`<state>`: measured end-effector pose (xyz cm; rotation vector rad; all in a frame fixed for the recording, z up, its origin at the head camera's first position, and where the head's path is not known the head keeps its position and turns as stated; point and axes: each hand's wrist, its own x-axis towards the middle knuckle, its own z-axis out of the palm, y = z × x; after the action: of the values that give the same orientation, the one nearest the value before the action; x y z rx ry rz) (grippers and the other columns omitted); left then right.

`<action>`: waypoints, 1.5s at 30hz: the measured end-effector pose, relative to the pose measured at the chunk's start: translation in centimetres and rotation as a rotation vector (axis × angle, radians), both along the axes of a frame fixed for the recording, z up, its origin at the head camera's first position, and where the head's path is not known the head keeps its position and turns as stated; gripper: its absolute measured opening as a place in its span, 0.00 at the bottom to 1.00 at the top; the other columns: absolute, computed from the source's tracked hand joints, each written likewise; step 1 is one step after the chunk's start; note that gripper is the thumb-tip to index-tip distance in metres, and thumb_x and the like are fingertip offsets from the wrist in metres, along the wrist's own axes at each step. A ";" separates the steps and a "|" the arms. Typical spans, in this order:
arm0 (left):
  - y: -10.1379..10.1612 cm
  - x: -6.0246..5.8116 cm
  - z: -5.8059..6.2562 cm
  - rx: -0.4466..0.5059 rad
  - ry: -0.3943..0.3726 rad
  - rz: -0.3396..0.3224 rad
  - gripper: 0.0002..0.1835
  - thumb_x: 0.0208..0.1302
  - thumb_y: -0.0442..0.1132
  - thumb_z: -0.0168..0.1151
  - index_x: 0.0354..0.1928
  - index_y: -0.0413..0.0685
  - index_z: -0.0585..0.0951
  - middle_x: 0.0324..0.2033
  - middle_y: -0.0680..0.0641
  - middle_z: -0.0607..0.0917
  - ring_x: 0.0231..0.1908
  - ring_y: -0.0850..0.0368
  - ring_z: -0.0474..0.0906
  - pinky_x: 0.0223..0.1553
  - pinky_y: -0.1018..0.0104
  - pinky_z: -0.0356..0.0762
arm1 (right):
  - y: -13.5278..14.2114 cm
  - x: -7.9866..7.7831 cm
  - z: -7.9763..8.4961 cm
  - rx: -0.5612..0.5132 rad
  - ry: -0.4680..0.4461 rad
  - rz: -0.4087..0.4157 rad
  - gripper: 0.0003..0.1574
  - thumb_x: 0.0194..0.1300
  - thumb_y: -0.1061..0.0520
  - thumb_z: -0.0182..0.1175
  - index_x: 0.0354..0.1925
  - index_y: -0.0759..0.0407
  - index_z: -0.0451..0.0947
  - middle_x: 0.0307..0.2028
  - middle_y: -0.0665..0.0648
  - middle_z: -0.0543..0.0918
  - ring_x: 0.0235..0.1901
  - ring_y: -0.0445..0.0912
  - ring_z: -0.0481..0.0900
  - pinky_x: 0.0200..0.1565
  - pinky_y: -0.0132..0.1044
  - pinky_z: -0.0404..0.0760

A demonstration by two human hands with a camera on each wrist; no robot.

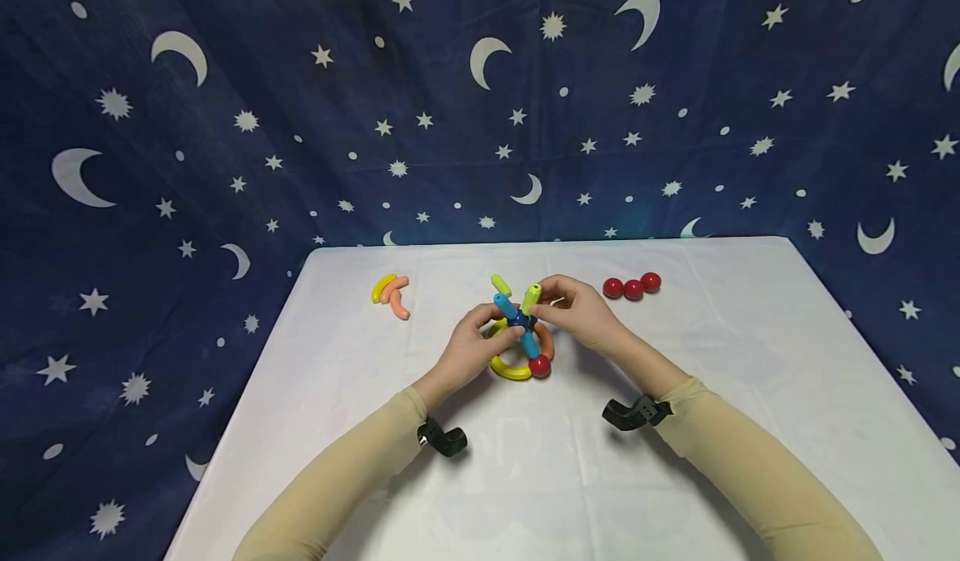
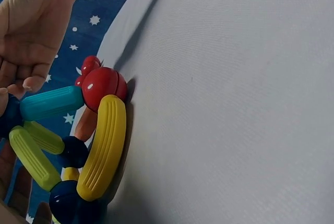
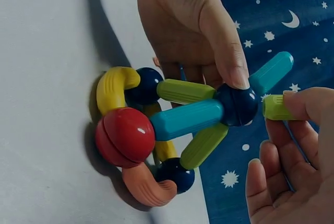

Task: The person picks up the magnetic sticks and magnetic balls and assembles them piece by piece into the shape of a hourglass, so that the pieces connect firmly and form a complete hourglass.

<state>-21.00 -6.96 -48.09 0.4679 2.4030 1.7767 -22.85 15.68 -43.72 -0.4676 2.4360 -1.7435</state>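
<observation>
A frame of rods and balls stands mid-table, with a ring of yellow curved rods (image 1: 512, 372) and an orange one (image 3: 148, 186) at its base. A red ball (image 3: 125, 138) and dark blue balls join the ring. Straight blue (image 3: 189, 119) and green rods rise to a dark blue top ball (image 3: 237, 106), from which another blue rod (image 3: 272, 72) sticks up. My left hand (image 1: 474, 343) holds that top ball, thumb on its near side. Between thumb and fingers, my right hand (image 1: 573, 309) pinches a light green rod (image 3: 276, 107), its end close beside the top ball.
Behind the frame lies a loose light green rod (image 1: 501, 285). Three red balls (image 1: 633, 289) sit in a row at the back right. Curved pieces, one yellow (image 1: 382, 288) and two orange (image 1: 401, 307), lie at the back left. A starry blue cloth (image 1: 420, 86) hangs behind the white table (image 1: 525, 478).
</observation>
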 end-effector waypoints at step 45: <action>0.0 0.0 -0.4 0.054 0.048 -0.052 0.18 0.70 0.48 0.68 0.61 0.63 0.83 0.58 0.53 0.79 0.63 0.53 0.72 0.67 0.45 0.66 | 1.6 0.5 -1.8 0.072 0.075 0.031 0.15 0.68 0.54 0.69 0.50 0.60 0.84 0.43 0.53 0.86 0.46 0.47 0.79 0.49 0.42 0.77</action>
<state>-21.01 -6.95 -48.47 0.5798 2.3560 1.8330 -22.38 17.27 -45.52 -0.5696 2.5180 -1.6481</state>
